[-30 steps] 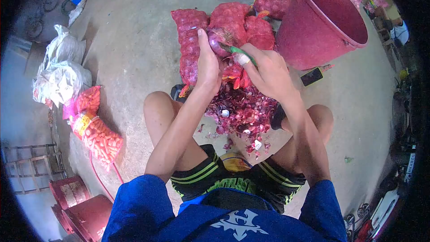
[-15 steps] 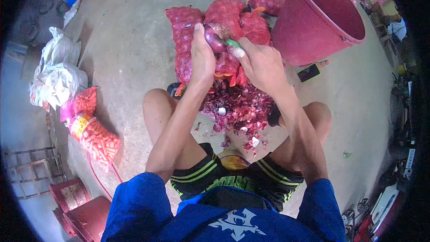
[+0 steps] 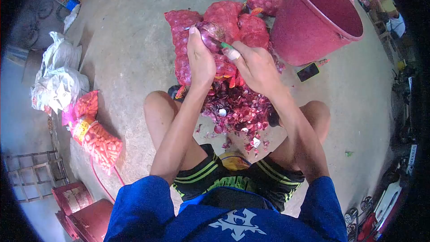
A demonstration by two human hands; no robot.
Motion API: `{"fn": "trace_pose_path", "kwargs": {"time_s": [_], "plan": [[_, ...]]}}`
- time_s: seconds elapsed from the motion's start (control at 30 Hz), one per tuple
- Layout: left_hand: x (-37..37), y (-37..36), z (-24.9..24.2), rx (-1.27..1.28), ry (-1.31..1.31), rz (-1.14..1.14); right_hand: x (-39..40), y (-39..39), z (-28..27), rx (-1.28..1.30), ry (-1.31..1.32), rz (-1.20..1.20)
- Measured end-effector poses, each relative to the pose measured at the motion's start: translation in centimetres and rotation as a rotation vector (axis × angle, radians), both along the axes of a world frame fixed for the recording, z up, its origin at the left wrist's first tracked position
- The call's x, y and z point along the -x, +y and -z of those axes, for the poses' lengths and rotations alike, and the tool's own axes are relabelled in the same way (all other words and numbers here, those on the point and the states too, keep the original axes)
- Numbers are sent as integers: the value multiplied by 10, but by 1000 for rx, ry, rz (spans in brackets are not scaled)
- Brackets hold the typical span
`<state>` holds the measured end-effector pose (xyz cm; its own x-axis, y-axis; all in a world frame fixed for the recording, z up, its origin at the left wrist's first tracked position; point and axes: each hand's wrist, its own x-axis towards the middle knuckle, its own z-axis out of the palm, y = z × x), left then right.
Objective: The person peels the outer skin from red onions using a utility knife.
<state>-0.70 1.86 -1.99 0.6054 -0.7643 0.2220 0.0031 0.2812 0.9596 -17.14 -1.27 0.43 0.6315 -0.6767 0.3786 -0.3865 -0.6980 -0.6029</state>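
My left hand [image 3: 201, 58] holds a purple onion [image 3: 209, 37], its thumb pointing up along the onion's left side. My right hand [image 3: 257, 67] is closed around the green handle of a small knife [image 3: 227, 46], whose dark blade reaches to the onion's right side. White tape wraps a finger of that hand. Just beyond and below the onion lie red mesh sacks [image 3: 181, 40] full of onions. Purple onion skins [image 3: 242, 112] are heaped on the floor between my feet.
A big red tub [image 3: 298, 31] stands at the upper right, with a phone [image 3: 307, 72] on the floor beside it. White sacks [image 3: 62, 83] and a bag of orange pieces [image 3: 104, 145] sit at left. Motorbike parts line the right edge.
The onion and my left hand have shifted slightly left. My right hand has moved slightly left and down, and the knife's blade shows more clearly. The whole view has shifted a little.
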Motion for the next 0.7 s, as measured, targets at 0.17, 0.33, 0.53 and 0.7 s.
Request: {"fn": "trace_pose_path", "kwargs": {"time_s": [0.17,0.33,0.53,0.7], "plan": [[-4,-5,11,-7,-40,-36,-4,3,3,56,10,17],[-5,-3,5,-74,101,29,-4,-1,7,80,48,86],[-9,3,-4,-73,23,74,-7,-1,5,105,102,120],[-17,3,-2,-129,212,249,-5,-1,2,92,90,113]]}}
